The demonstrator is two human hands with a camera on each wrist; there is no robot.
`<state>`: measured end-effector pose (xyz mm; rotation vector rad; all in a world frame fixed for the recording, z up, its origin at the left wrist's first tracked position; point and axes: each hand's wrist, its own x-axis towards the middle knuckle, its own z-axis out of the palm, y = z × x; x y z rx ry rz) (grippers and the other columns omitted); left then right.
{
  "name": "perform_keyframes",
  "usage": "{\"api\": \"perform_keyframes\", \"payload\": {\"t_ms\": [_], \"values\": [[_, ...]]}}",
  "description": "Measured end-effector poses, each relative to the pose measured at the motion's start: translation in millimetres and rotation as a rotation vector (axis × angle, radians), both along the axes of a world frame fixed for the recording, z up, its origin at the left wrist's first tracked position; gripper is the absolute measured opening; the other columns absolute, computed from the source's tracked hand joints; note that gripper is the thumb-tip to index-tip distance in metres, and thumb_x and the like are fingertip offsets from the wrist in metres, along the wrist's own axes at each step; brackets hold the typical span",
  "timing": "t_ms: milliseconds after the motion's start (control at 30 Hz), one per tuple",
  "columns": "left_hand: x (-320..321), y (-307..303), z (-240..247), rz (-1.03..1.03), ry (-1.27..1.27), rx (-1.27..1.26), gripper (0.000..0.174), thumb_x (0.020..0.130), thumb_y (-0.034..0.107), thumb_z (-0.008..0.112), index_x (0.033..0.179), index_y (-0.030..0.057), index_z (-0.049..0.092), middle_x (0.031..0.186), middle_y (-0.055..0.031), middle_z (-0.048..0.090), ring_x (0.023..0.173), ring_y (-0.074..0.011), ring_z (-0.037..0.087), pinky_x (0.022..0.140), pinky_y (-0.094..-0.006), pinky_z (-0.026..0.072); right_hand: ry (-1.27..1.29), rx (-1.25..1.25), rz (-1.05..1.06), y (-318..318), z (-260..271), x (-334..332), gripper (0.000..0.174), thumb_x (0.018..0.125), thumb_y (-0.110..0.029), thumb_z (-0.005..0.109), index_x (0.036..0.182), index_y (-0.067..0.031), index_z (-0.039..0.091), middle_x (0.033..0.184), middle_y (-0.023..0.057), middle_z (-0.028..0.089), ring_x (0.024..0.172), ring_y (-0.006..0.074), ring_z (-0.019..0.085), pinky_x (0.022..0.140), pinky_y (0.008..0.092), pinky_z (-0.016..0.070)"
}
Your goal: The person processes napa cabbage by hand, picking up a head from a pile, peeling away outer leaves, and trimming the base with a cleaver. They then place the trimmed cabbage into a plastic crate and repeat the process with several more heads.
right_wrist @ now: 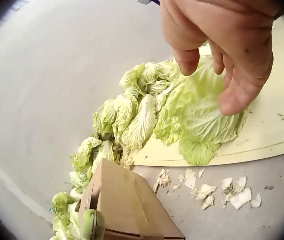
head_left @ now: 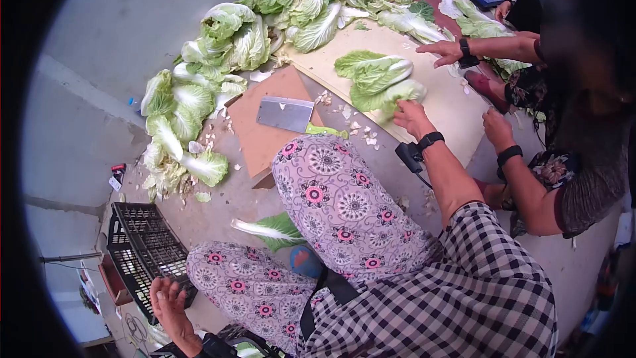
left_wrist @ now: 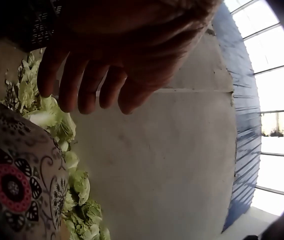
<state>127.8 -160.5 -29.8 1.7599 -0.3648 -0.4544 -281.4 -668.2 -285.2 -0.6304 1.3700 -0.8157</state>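
Bent fingers of the right hand (head_left: 412, 118) reach the edge of pale green, white-ribbed cabbage leaves (head_left: 381, 73), though whether they pinch one cannot be told; the left hand (head_left: 171, 308) is raised, loose and bare. Beneath the leaves lies a broad, flat, pale yellow board (head_left: 456, 122), while a black latticed plastic crate (head_left: 142, 245) stands near the left hand. Beside the board, a brown cardboard box (head_left: 255, 142) bears a rectangular steel cleaver (head_left: 285, 113) with a light green handle, near small whitish scraps (right_wrist: 241, 199).
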Motion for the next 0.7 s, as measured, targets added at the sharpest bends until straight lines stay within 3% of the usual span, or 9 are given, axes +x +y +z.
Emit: {"api": "perform_keyframes", "payload": {"t_ms": [200,267,300,333,367,467,567,600,700], "values": [[9.0,78.1,1.0,0.190,0.009,0.035,0.046,0.088,0.036,0.053,0.126,0.0108,0.044,0.115,-0.0064,0.054,0.097,-0.0145,0.054,0.076,-0.0294,0.0461,0.061,-0.057,0.036,18.2,11.6,-0.4,0.058,0.081,-0.022,0.060,0.130,-0.0101,0.031,0.125,0.0139,0.038,0.105,0.0326,0.044,0.084,0.0473,0.0426],[11.1,118.3,-6.7,0.253,0.048,0.058,0.052,0.088,0.039,0.052,0.130,0.0121,0.040,0.125,-0.0082,0.048,0.110,-0.0217,0.048,0.085,-0.0368,0.0408,0.003,-0.026,0.140,4.7,-18.0,-14.8,0.063,0.080,-0.022,0.061,0.133,-0.0135,0.028,0.127,0.0135,0.035,0.107,0.0340,0.041,0.087,0.0490,0.0411],[15.7,145.8,-16.4,0.279,0.103,0.020,0.054,0.087,0.039,0.052,0.132,0.0120,0.038,0.129,-0.0091,0.045,0.114,-0.0237,0.045,0.089,-0.0393,0.0383,-0.043,-0.099,0.167,7.2,-28.0,-23.2,0.041,0.081,-0.022,0.059,0.117,-0.0103,0.044,0.109,0.0104,0.048,0.093,0.0258,0.049,0.078,0.0404,0.0461],[11.6,162.8,-19.6,0.334,0.132,0.025,0.054,0.087,0.039,0.052,0.132,0.0111,0.038,0.131,-0.0099,0.043,0.116,-0.0253,0.043,0.091,-0.0412,0.0369,-0.176,-0.043,0.226,2.8,-29.9,-17.6,0.019,0.083,-0.020,0.056,0.094,-0.0106,0.045,0.087,0.0044,0.048,0.075,0.0181,0.048,0.064,0.0314,0.0431],[8.5,180.6,-26.4,0.445,0.150,0.013,0.055,0.087,0.038,0.053,0.131,0.0102,0.038,0.132,-0.0104,0.042,0.119,-0.0275,0.041,0.093,-0.0426,0.0354,-0.298,0.023,0.286,-2.1,-32.3,-13.3,0.017,0.085,-0.018,0.054,0.071,-0.0108,0.047,0.064,-0.0015,0.048,0.056,0.0105,0.047,0.051,0.0223,0.0402],[1.2,247.1,-53.0,0.587,0.215,-0.122,0.051,0.087,0.036,0.053,0.130,0.0120,0.040,0.132,-0.0104,0.043,0.119,-0.0269,0.042,0.091,-0.0428,0.0393,-0.289,0.019,0.441,-23.1,-40.3,3.9,0.013,0.088,-0.020,0.054,0.089,-0.0071,0.056,0.082,0.0058,0.061,0.069,0.0149,0.058,0.056,0.0203,0.0469],[-11.3,286.6,-82.3,0.813,0.303,-0.252,0.047,0.085,0.033,0.057,0.125,0.0136,0.044,0.131,-0.0084,0.042,0.117,-0.0250,0.044,0.090,-0.0436,0.0420,-0.278,-0.098,0.672,-60.9,-22.9,22.5,0.023,0.088,-0.026,0.053,0.103,-0.0090,0.056,0.100,0.0048,0.061,0.089,0.0141,0.057,0.073,0.0262,0.0452],[-14.5,295.7,-95.5,0.884,0.316,-0.277,0.045,0.085,0.033,0.058,0.123,0.0134,0.046,0.128,-0.0078,0.045,0.114,-0.0251,0.046,0.088,-0.0444,0.0429,-0.322,-0.207,0.702,-69.6,-7.7,33.3,0.028,0.088,-0.028,0.053,0.109,-0.0097,0.056,0.104,0.0038,0.060,0.094,0.0137,0.056,0.075,0.0263,0.0431],[-17.0,327.6,-140.2,0.890,0.353,-0.159,0.043,0.084,0.035,0.059,0.119,0.0116,0.049,0.119,-0.0076,0.050,0.109,-0.0253,0.047,0.082,-0.0467,0.0438,0.026,-0.439,0.743,-14.3,114.0,86.1,0.046,0.087,-0.036,0.055,0.124,-0.0093,0.048,0.111,0.0017,0.058,0.095,0.0117,0.055,0.073,0.0233,0.0388]]}}
